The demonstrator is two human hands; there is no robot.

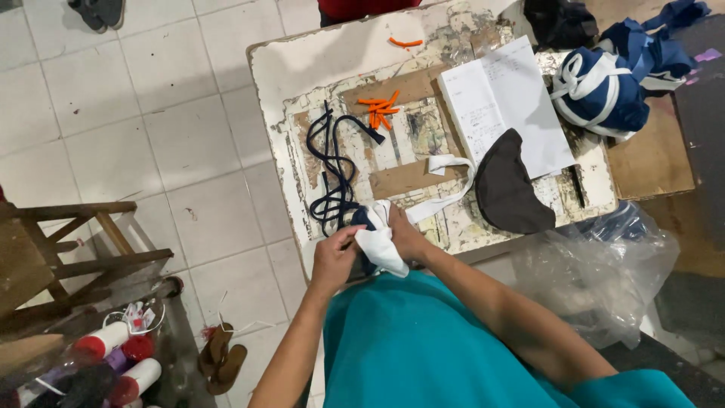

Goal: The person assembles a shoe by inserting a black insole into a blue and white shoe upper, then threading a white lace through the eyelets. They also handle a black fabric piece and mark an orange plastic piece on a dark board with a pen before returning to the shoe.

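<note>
My left hand [334, 257] and my right hand [406, 236] meet at the near edge of a worn white table [279, 83]. Both grip a small piece of white and navy fabric [377, 243] held between them. A white strap [445, 198] runs from this piece up across the table. Left of it lies a tangled navy cord [336, 166]. A dark curved fabric piece [507, 189] rests to the right, partly on an open notebook [502, 102].
Several orange pieces [380, 110] lie mid-table, one more orange piece [405, 42] at the far edge. A navy and white fabric bundle [600, 87] sits at the right. Clear plastic bag [604, 272] hangs below. Wooden chair [53, 249], bottles [113, 363] and sandals [220, 359] stand at left.
</note>
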